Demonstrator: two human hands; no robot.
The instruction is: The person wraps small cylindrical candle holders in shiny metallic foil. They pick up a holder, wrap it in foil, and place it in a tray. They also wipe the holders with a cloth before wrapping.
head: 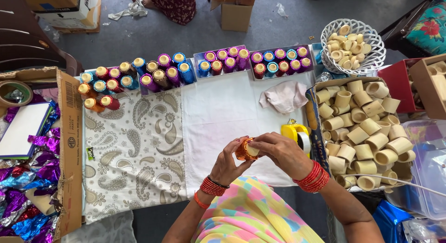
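Observation:
Both my hands hold one small tube wrapped in shiny orange foil (246, 149) over the white cloth (218, 113). My left hand (228, 163) grips it from below and the left, fingers curled around the foil. My right hand (278, 152) covers its right end, thumb on the pale open end. Red bangles sit on both wrists. A yellow tape dispenser (296, 133) lies just beyond my right hand.
Rows of foil-wrapped tubes (186, 69) in several colours line the far edge. A cardboard box of bare tubes (362, 131) and a white basket (353, 45) stand right. A box of coloured foil sheets (28, 178) sits left. A crumpled pink cloth (284, 97) lies ahead.

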